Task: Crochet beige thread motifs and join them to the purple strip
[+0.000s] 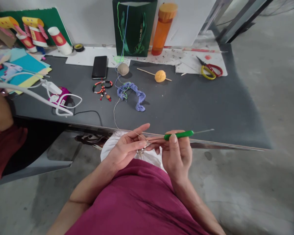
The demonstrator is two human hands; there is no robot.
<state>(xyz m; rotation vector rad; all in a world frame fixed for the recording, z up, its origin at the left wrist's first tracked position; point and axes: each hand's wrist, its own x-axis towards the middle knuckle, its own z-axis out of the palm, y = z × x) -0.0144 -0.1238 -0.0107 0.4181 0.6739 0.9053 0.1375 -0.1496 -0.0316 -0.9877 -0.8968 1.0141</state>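
Observation:
My right hand (176,156) is closed around a green-handled crochet hook (179,134), whose metal shaft sticks out to the right. My left hand (127,147) sits just left of it with fingers partly stretched, pinching a thin beige yarn strand (115,111) and a small bit of crochet work (140,151) between the hands. The strand runs up over the table edge toward a beige yarn ball (123,69). Both hands hover over my lap, just in front of the dark grey table (198,101).
On the table lie a purple crochet piece (137,94), an orange ball on a stick (160,76), a black phone (99,67), a bead bracelet (102,88), scissors (209,70), a green gift bag (134,27) and an orange bottle (164,27). Another person's arm (0,130) is at the left.

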